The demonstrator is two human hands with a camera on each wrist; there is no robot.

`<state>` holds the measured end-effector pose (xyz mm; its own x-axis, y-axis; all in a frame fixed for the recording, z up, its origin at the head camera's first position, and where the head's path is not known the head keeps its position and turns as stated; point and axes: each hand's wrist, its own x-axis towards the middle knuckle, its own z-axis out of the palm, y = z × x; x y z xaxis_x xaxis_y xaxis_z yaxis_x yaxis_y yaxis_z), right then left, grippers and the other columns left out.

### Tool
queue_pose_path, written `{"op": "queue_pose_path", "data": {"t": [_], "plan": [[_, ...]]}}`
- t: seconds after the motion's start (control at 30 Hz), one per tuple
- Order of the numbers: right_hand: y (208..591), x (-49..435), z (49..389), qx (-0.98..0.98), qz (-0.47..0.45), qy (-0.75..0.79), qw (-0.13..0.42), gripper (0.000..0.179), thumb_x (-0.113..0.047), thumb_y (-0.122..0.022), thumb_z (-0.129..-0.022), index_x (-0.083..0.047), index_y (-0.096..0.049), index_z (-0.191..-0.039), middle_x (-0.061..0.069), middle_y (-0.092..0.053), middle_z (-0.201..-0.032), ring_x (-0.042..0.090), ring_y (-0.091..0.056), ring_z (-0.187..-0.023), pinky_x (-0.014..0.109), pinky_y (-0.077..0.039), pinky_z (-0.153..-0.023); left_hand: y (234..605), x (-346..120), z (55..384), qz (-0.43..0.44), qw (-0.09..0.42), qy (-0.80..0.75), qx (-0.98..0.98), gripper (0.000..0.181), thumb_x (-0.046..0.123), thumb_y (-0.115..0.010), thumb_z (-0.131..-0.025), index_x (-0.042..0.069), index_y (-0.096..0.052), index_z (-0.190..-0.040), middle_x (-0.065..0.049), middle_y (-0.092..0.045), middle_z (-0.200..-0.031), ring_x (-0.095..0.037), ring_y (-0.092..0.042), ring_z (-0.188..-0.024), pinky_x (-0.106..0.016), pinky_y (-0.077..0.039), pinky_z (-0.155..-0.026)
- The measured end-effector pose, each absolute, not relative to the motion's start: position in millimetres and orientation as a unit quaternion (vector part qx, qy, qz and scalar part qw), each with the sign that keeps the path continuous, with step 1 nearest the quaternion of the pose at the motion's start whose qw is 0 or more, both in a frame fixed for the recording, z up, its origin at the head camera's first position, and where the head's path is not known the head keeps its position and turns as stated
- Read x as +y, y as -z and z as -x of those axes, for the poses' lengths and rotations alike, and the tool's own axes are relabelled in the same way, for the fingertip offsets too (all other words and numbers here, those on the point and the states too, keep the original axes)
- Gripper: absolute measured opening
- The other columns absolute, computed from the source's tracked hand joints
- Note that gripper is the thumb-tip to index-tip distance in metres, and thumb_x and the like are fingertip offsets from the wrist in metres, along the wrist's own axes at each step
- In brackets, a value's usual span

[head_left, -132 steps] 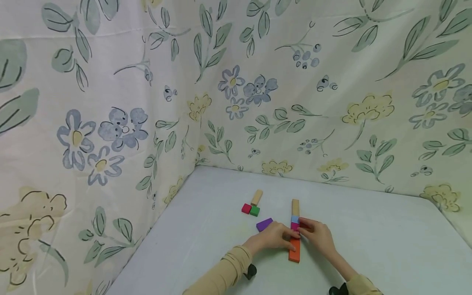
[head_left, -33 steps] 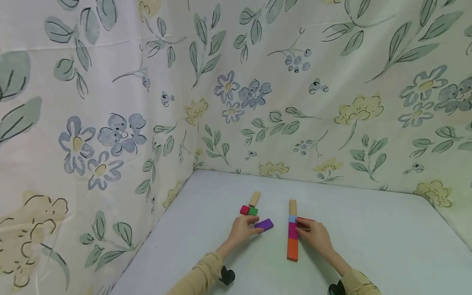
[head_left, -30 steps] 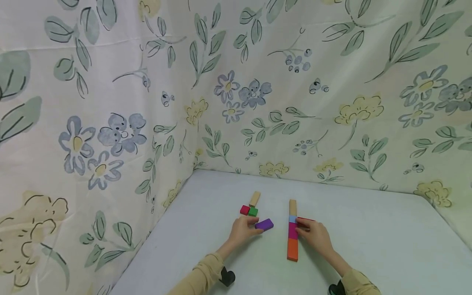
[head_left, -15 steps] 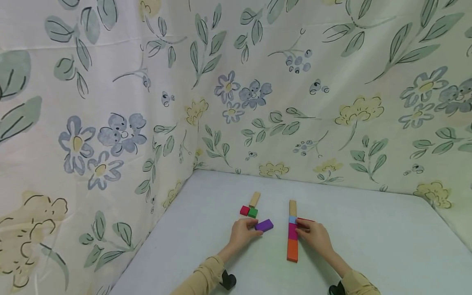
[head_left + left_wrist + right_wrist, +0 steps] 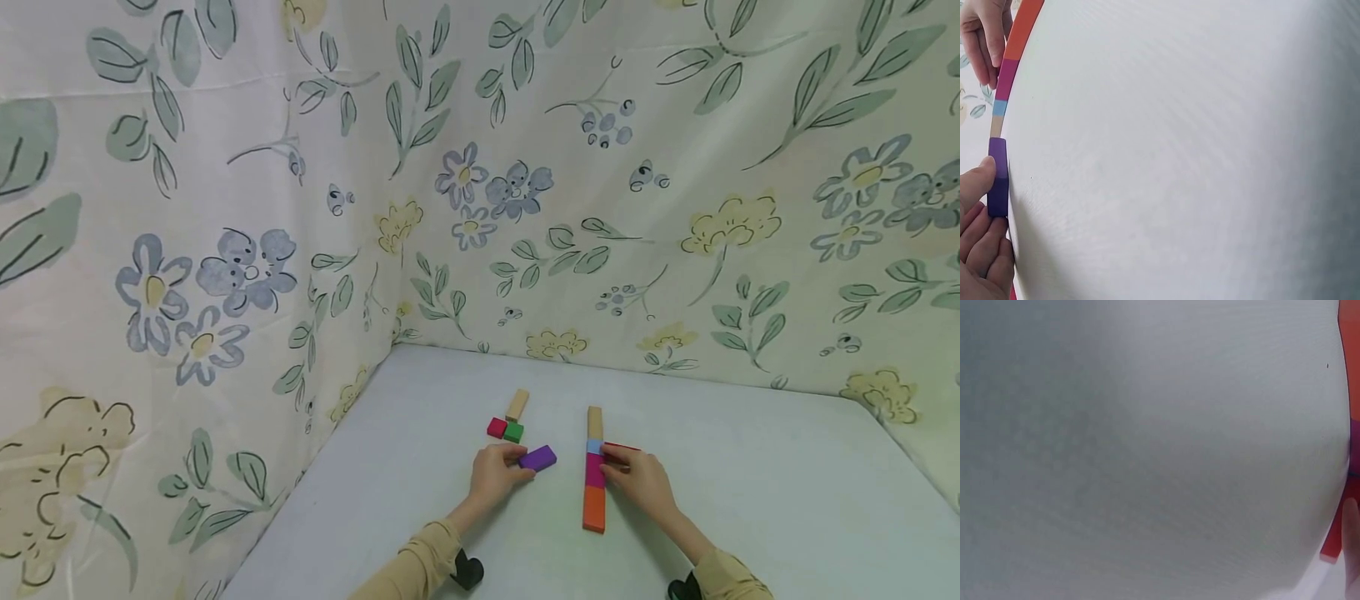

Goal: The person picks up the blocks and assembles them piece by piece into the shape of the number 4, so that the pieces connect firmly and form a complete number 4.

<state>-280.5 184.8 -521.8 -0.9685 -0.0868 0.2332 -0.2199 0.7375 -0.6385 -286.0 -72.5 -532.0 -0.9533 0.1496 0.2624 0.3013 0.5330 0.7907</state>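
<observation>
A row of blocks lies lengthwise on the white table: a natural wood block (image 5: pixel 595 422), a light blue block (image 5: pixel 594 447), a magenta block (image 5: pixel 594 470) and an orange block (image 5: pixel 593 510). To the left, my left hand (image 5: pixel 492 477) pinches a purple block (image 5: pixel 538 458) by its left end; the left wrist view shows the thumb against the purple block (image 5: pixel 998 178) and fingers at its end. My right hand (image 5: pixel 643 482) is at the row's right side, holding a red block (image 5: pixel 624 447) mostly hidden by the fingers. In the right wrist view a fingertip lies on the red block (image 5: pixel 1335 534).
Beyond the left hand sit a small crimson block (image 5: pixel 497 427), a green block (image 5: pixel 513 432) and another natural wood block (image 5: pixel 517 405), close together. Floral cloth (image 5: pixel 660 275) stands behind and left of the white table (image 5: pixel 750 483).
Since the oldest frame, my left hand has left the row and gone left to the purple block. Over the last second both hands have stayed nearly still.
</observation>
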Motion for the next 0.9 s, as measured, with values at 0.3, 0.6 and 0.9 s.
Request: {"op": "queue_pose_path", "data": {"t": [0.3,0.6,0.9], "plan": [[521.9,185.2,281.2,-0.926,-0.087,-0.354,0.096,0.036,-0.010,-0.072,-0.082,-0.002,-0.067,-0.117,0.017,-0.070,-0.109,0.027,-0.069,-0.091,0.036,-0.057,-0.078,530.5,-73.9,288.6,0.128,0.091,0.475,-0.866,0.033,0.012,-0.083,-0.070,0.001,-0.073,-0.100,-0.011,-0.074,-0.094,-0.020,-0.071,-0.085,-0.026,-0.057,-0.074],[522.5,185.0,279.9,-0.927,-0.088,-0.352,0.096,0.036,-0.010,-0.072,-0.082,-0.002,-0.067,-0.116,0.017,-0.070,-0.109,0.027,-0.069,-0.090,0.036,-0.057,-0.077,529.7,-78.1,289.7,0.121,0.065,0.491,-0.860,0.030,0.011,-0.082,-0.072,0.002,-0.073,-0.100,-0.011,-0.074,-0.094,-0.019,-0.071,-0.084,-0.024,-0.057,-0.072],[522.6,184.8,279.2,-0.926,-0.087,-0.354,0.098,0.036,-0.010,-0.072,-0.082,-0.002,-0.067,-0.117,0.017,-0.070,-0.109,0.027,-0.069,-0.090,0.035,-0.057,-0.077,522.1,-80.5,296.0,0.148,0.037,0.511,-0.846,0.033,0.010,-0.080,-0.074,0.002,-0.072,-0.105,-0.010,-0.073,-0.102,-0.020,-0.070,-0.093,-0.024,-0.056,-0.077]]}}
